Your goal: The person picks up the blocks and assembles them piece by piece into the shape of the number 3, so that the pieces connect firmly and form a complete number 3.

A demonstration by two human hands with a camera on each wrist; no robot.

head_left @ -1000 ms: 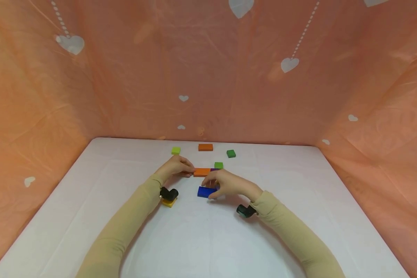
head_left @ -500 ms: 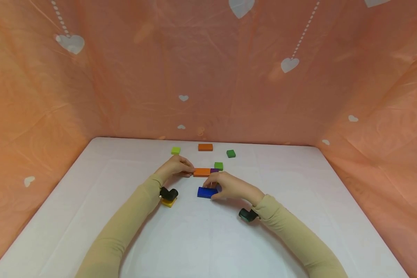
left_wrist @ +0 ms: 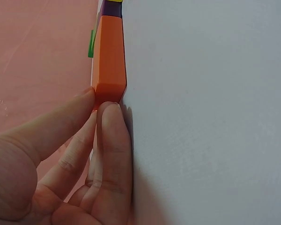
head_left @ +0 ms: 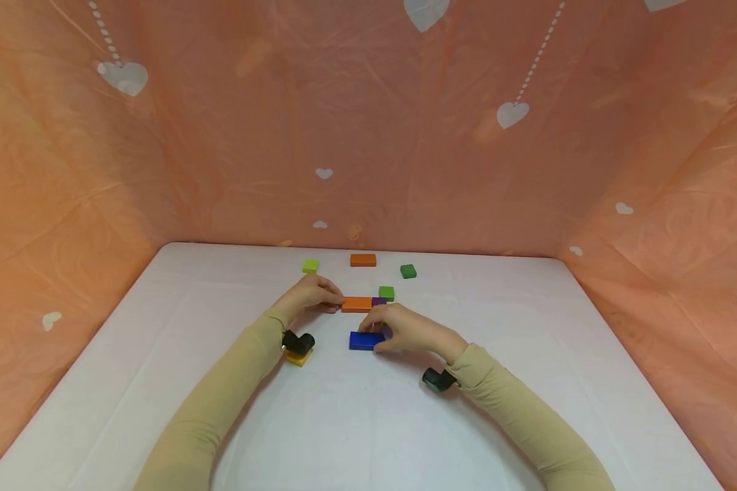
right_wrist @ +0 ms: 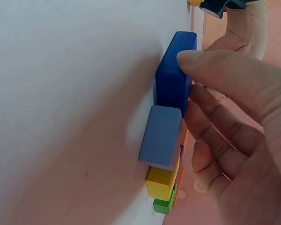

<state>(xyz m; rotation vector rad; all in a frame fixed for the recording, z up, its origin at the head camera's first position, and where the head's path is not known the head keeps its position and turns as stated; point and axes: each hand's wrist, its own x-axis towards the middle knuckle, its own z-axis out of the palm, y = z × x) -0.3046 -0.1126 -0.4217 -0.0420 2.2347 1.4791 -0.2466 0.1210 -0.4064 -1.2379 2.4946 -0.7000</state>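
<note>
Right hand (head_left: 411, 331): grip closed down to block width, thumb on the near side, fingers on the far side, pinching the right end of the blue block (head_left: 364, 341). Blue block lies on the desk (head_left: 368, 423), in front of the row, long side roughly left-right. Grey-blue block (right_wrist: 161, 136) just beside its right end, mostly hidden by the hand in head view; contact can't tell.

Left hand (head_left: 310, 294): fingers bent, grip nearly closed, tips pinching the left end of the front orange block (head_left: 356, 305); how firmly, can't tell. Purple block (head_left: 378, 301) touches that block's right end; yellow block (right_wrist: 163, 183) just past the purple one. Green block (head_left: 386, 293) behind the purple.

Farther back, left to right: lime block (head_left: 310, 266), rear orange block (head_left: 363, 260), dark green block (head_left: 408, 271), all well apart. Second yellow block (head_left: 301, 358) under the left wrist camera (head_left: 299, 342), partly covered. Beige sleeves (head_left: 221, 402) on both arms.
</note>
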